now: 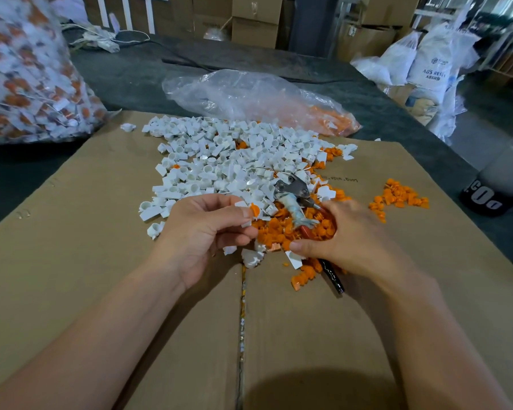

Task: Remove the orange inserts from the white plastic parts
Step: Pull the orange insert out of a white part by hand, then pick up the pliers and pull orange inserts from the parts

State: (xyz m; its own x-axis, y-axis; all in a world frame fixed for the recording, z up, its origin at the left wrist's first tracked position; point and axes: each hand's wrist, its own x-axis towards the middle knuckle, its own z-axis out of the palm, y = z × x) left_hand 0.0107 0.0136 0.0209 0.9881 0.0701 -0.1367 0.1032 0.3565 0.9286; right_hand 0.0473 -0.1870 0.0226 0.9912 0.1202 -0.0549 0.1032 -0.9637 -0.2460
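Note:
My left hand (208,232) pinches a white plastic part with an orange insert (253,211) between thumb and fingers, just above the cardboard. My right hand (344,235) lies over a pair of pliers (296,193), fingers curled round the handles; the metal jaws point away toward the heap, and a black handle end (333,276) sticks out below the palm. A big heap of white plastic parts (234,161) spreads across the cardboard beyond both hands. Loose orange inserts (282,232) lie piled between my hands.
A flattened cardboard sheet (101,232) covers the dark table. A small cluster of orange inserts (397,198) lies at the right. A clear bag of orange pieces (249,99) lies behind the heap. A large bag of unsorted parts (33,78) stands far left. Sacks and boxes stand behind.

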